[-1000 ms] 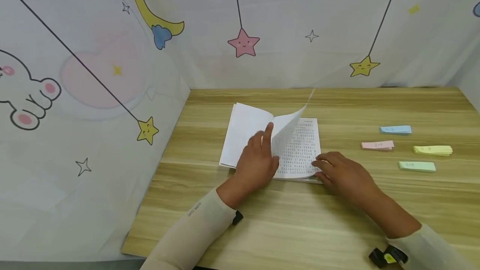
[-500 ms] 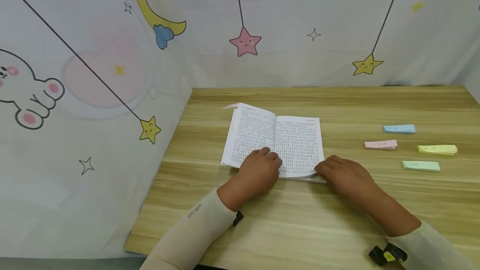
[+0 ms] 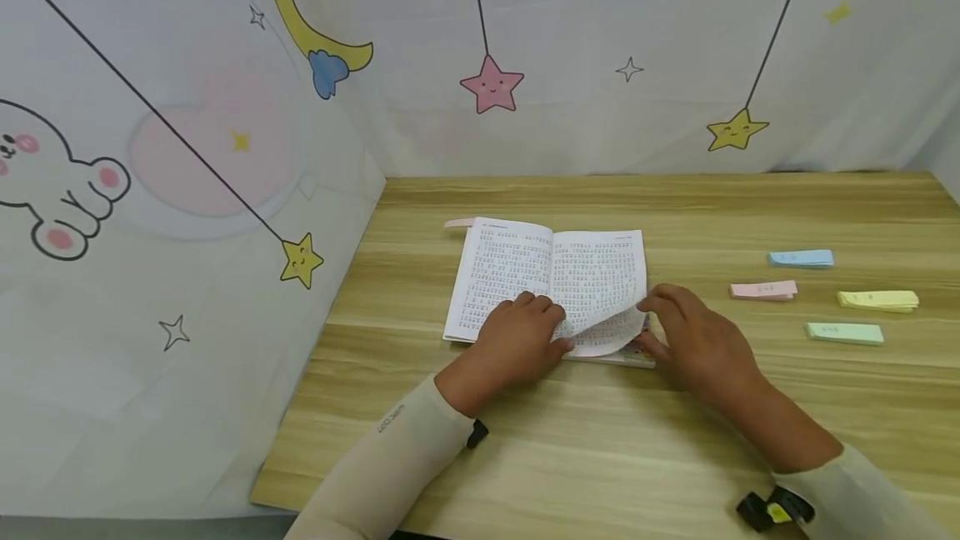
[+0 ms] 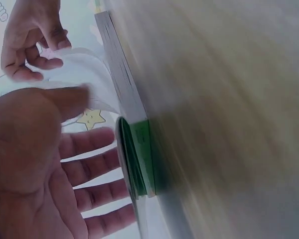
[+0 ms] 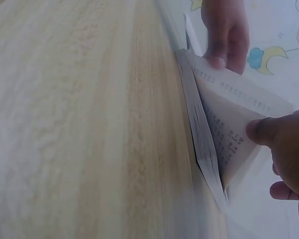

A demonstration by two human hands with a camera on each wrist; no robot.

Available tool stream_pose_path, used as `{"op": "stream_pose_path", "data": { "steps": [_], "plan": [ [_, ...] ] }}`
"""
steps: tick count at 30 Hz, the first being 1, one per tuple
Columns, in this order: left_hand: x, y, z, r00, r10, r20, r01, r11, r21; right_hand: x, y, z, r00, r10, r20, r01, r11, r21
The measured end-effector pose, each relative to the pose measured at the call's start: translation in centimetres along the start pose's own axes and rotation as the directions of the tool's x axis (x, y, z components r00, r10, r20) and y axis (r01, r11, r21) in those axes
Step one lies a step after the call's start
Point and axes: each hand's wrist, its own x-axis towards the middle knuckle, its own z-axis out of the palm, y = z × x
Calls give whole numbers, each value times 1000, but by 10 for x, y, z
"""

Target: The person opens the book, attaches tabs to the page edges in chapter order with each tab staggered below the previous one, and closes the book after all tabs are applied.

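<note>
An open book (image 3: 517, 244) with printed pages lies on the table, a pink ribbon (image 3: 459, 223) showing at its top left. My left hand (image 3: 517, 340) rests on its lower middle, fingers on the left page and thumb near the lower edge. In the left wrist view those fingers extend beside the book's green cover edge (image 4: 142, 149). At the book's right side, my right hand (image 3: 705, 344) holds the edge of a lifted page (image 3: 611, 319), whose lower corner curves up. In the right wrist view the thumb (image 5: 259, 130) lies against this page; the fingertips behind it are hidden.
To the right lie several folded paper strips: blue (image 3: 801, 258), pink (image 3: 763, 290), yellow (image 3: 877, 300) and green (image 3: 844, 333). The wood-grain table (image 3: 600, 457) meets a patterned cloth backdrop (image 3: 570, 123) at the back and left.
A page has been turned over to the left, and the ribbon now shows at that side. My left hand has lowered onto the book, while my right hand has lifted another page's lower corner.
</note>
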Motion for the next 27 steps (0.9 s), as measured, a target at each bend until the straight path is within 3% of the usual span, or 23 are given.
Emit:
{"op": "stream_pose_path", "data": {
  "steps": [3,5,7,9,12,15,19,22,27],
  "plan": [
    [0,-4,1,996,-37,-85,32,997,-65,0,0,-2,999,-28,31,27,1000,12],
    [-2,-6,1,981,-58,-187,47,997,-64,-1,0,-2,996,-60,61,59,998,21],
    [-3,-8,0,959,-65,-278,64,998,-11,-1,0,-3,992,-81,97,79,996,30],
    [-4,-9,-2,947,-46,-317,79,993,92,-1,0,-3,987,-93,133,90,996,30],
    [-8,-7,-9,969,12,-248,53,965,255,-1,0,-3,982,-96,162,93,995,24],
    [-11,-3,-14,989,63,-130,-21,952,306,0,0,-2,984,-100,148,99,995,13],
    [-11,2,-13,999,47,-7,-44,981,191,5,-1,-1,991,-112,68,111,994,5],
    [-9,3,-8,999,1,34,-5,992,123,8,-2,-1,993,-114,11,114,993,9],
    [-6,2,-3,998,-48,35,45,996,81,8,-6,0,998,-56,-37,57,998,18]
  ]
}}
